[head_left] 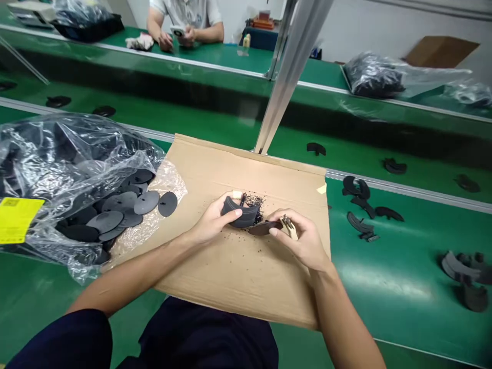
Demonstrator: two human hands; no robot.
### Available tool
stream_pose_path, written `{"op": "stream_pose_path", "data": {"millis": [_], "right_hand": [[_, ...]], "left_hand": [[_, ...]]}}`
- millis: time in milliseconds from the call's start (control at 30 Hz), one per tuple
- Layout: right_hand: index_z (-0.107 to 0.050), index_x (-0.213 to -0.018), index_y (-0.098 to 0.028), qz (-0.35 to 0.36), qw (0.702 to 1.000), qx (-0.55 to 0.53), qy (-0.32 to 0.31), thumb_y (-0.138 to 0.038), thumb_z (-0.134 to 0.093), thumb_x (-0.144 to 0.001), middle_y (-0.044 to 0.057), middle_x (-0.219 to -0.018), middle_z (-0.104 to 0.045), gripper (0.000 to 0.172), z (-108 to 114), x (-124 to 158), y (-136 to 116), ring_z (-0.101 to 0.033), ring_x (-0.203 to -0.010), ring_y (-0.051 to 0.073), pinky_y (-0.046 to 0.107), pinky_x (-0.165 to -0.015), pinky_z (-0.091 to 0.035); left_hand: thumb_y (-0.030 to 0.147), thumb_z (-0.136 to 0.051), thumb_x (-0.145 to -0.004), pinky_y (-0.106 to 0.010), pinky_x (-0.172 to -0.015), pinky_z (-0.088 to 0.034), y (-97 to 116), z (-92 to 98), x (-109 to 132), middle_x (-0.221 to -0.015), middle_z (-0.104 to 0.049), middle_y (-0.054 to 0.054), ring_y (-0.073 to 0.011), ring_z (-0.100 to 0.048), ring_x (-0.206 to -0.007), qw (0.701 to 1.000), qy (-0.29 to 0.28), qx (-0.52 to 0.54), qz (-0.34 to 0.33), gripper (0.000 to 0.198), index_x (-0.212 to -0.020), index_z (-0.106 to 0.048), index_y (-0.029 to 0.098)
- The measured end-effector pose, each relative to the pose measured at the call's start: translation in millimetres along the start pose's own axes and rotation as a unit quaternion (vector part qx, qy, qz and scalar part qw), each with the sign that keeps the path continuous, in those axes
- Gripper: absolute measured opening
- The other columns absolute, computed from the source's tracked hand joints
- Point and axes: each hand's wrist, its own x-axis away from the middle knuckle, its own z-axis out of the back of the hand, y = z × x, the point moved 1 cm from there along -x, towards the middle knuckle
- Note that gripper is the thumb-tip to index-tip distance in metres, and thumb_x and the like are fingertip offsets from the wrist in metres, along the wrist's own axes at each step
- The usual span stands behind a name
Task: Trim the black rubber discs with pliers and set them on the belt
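My left hand [213, 218] is closed on a curved black plastic part [246, 215], thumb across its front. Closed too, my right hand [300, 238] pinches a thin dark oval disc [263, 228] between thumb and fingers. The disc's left end lies close to the curved part's lower edge; whether they touch I cannot tell. Tucked in the same right hand is a small tool with a metal tip and cream-coloured grips [290, 228], perhaps nippers; its kind is unclear. Beneath both hands, tiny black bits [257, 202] are scattered over a cardboard sheet [230, 277].
On the left a clear plastic bag [77, 138] spills black oval discs [123, 202] and bears a yellow label [19, 220]. Black curved parts [359, 223] lie to the right. A metal post [280, 87] rises beyond the cardboard. Across the bench sits a person [186, 23].
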Motion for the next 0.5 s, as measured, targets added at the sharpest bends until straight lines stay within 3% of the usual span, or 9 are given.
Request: {"op": "stream_pose_path", "data": {"millis": [233, 300, 400, 500], "right_hand": [[-0.072, -0.098, -0.024, 0.074, 0.997, 0.027, 0.021, -0.027, -0.072, -0.092, 0.006, -0.094, -0.073, 0.006, -14.8, 2.6, 10.2, -0.068, -0.086, 0.020, 0.037, -0.078, -0.057], [-0.072, -0.099, -0.025, 0.111, 0.992, 0.050, 0.036, -0.019, -0.070, -0.092, 0.005, -0.092, -0.074, 0.009, -19.5, 3.9, 10.2, -0.069, -0.085, 0.020, 0.037, -0.077, -0.056], [-0.070, -0.100, -0.025, 0.143, 0.985, 0.077, 0.051, -0.012, -0.072, -0.089, 0.004, -0.091, -0.074, 0.016, -25.8, 6.6, 11.9, -0.068, -0.085, 0.020, 0.037, -0.077, -0.056], [-0.068, -0.100, -0.025, 0.151, 0.981, 0.101, 0.065, -0.012, -0.076, -0.086, 0.003, -0.091, -0.073, 0.020, -30.1, 8.9, 14.4, -0.067, -0.085, 0.020, 0.037, -0.076, -0.055]], "left_hand": [[0.061, -0.059, -0.097, -0.038, -0.110, -0.049, -6.0, 0.8, 10.5, -0.122, -0.072, -0.012, -0.0266, -0.066, -0.121, 0.993, -0.043, -0.098, -0.055, 0.054, -0.127, -0.061, 0.017], [0.063, -0.058, -0.096, -0.038, -0.106, -0.051, -7.9, -0.8, 15.8, -0.122, -0.071, -0.011, -0.0262, -0.066, -0.119, 0.984, -0.066, -0.144, -0.086, 0.057, -0.132, -0.059, 0.018], [0.056, -0.070, -0.091, -0.035, -0.096, -0.055, -11.0, -3.9, 23.2, -0.116, -0.070, -0.009, -0.0238, -0.068, -0.109, 0.960, -0.092, -0.227, -0.139, 0.056, -0.133, -0.056, 0.021], [0.041, -0.070, -0.095, -0.031, -0.087, -0.056, -13.6, -6.7, 27.6, -0.107, -0.072, -0.006, -0.0197, -0.069, -0.096, 0.932, -0.092, -0.293, -0.191, 0.039, -0.127, -0.059, 0.021]]}}
